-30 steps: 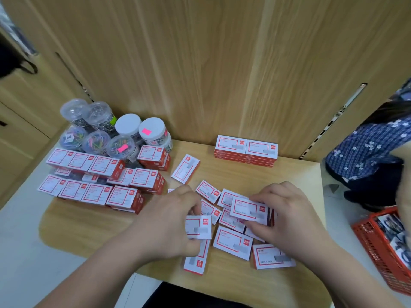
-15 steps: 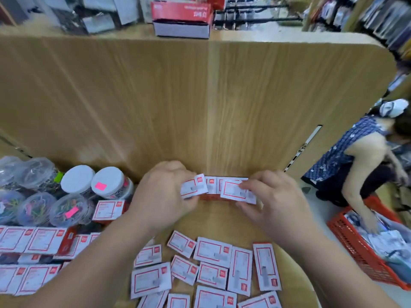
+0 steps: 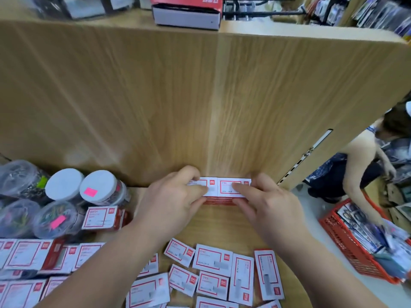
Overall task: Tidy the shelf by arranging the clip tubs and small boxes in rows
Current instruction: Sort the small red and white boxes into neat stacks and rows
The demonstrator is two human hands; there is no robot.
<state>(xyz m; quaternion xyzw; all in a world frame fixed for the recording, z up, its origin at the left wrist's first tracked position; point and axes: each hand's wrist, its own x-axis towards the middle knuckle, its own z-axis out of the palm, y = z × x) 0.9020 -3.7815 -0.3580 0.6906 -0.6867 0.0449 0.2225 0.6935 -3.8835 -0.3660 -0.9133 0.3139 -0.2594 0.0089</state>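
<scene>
Two stacks of small red-and-white boxes (image 3: 226, 189) stand side by side against the wooden back panel (image 3: 200, 103). My left hand (image 3: 173, 201) presses the top box of the left stack, thumb at its front. My right hand (image 3: 264, 201) holds the top box of the right stack, fingers lying across its label. Several loose small boxes (image 3: 212, 260) lie scattered on the shelf (image 3: 218, 223) in front of my arms. Clip tubs (image 3: 100, 187) with white and clear lids cluster at the left, and neat rows of small boxes (image 3: 29, 254) sit below them.
A red-and-white carton (image 3: 186, 12) rests on top of the panel. At the right, a person (image 3: 347, 172) bends over a red basket (image 3: 355, 245) full of goods on the floor. The shelf's rounded edge falls off at the right.
Both hands rose from the scattered boxes to the stacks at the back panel, carrying small boxes. The boxes that were held tilted above the stacks now lie flat on top.
</scene>
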